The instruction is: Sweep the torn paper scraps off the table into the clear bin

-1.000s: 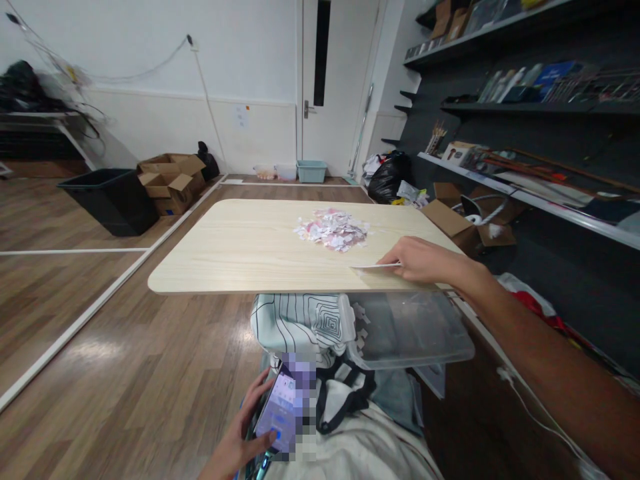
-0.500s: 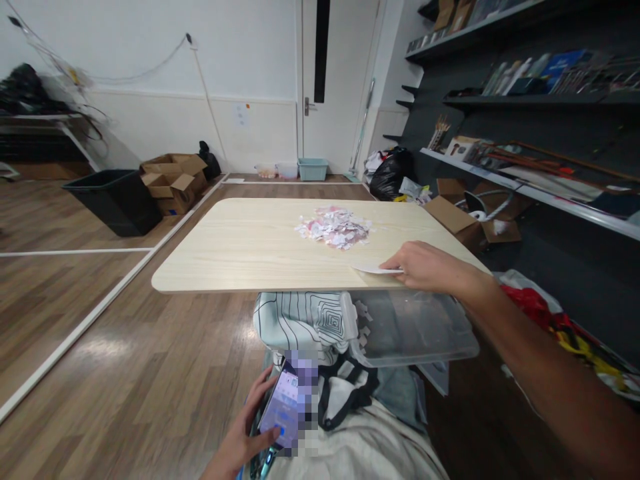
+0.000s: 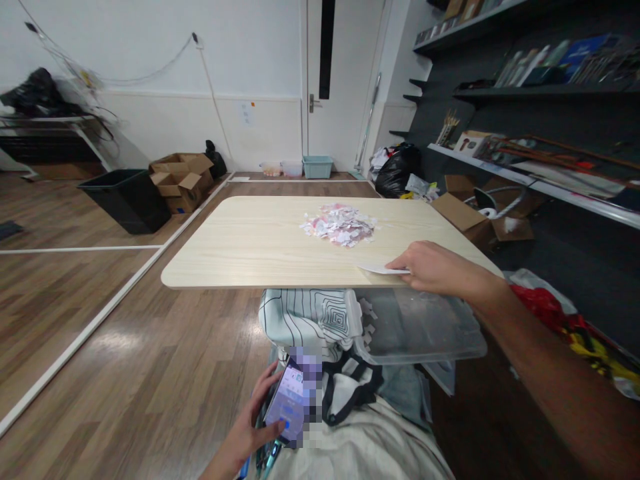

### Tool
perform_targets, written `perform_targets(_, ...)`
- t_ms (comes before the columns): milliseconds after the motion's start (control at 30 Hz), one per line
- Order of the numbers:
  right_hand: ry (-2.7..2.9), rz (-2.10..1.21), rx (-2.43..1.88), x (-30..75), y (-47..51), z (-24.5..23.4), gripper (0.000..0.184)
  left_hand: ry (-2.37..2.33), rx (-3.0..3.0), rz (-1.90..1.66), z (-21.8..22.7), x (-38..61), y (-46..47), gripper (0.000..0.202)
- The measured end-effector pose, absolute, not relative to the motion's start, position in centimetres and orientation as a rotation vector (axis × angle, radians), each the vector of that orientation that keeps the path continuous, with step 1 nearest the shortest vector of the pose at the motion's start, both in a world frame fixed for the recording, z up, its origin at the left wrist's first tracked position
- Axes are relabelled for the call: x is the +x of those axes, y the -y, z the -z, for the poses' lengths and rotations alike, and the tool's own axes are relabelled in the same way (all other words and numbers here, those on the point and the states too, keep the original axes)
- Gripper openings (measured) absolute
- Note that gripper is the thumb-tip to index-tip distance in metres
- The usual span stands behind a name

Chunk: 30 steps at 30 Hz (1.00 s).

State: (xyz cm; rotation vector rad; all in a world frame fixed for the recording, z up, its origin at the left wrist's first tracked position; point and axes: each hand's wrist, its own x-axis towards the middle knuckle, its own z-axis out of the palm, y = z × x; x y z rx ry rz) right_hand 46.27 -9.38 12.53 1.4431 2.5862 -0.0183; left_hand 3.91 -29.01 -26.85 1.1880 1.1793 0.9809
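Observation:
My right hand (image 3: 433, 267) rests on the near right part of the light wooden table (image 3: 240, 247), its fingers closed on a flat white card (image 3: 381, 269) that lies on the tabletop. A heap of small white and pink paper scraps (image 3: 340, 225) lies farther back on the table, apart from the hand. Low in the view, my left hand (image 3: 247, 433) holds a phone (image 3: 286, 408) with a lit screen, thumb on the glass. A clear plastic bin (image 3: 415, 327) with a few scraps on its rim sits on my lap under the table's near edge.
Open cardboard boxes (image 3: 183, 180) and a black tub (image 3: 127, 199) stand on the wooden floor at the left. Dark shelves (image 3: 530, 93) with books and boxes line the right wall. A black rubbish bag (image 3: 397, 170) and more boxes lie beside the door (image 3: 340, 87).
The view has shifted slightly to the left and nearer. Both hands keep their hold and their places; the right hand stays on the card.

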Motion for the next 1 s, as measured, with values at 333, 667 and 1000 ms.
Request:
perform_targets(333,-2.646,0.028,1.416,46.9,9.2,-12.1,0.034,-1.176,1.165,-0.983,26.5,4.2,28.9,0.103)
perform_targets(667,-2.657,0.085,1.419,46.9,9.2,-12.8,0.030,-1.115,1.115,-0.914,27.9,2.2,27.3,0.090)
perform_targets(1000,-2.602,0.041,1.390,46.4,9.2,-13.2,0.037,-1.095,1.054,-0.942,28.5,2.3,27.1,0.086)
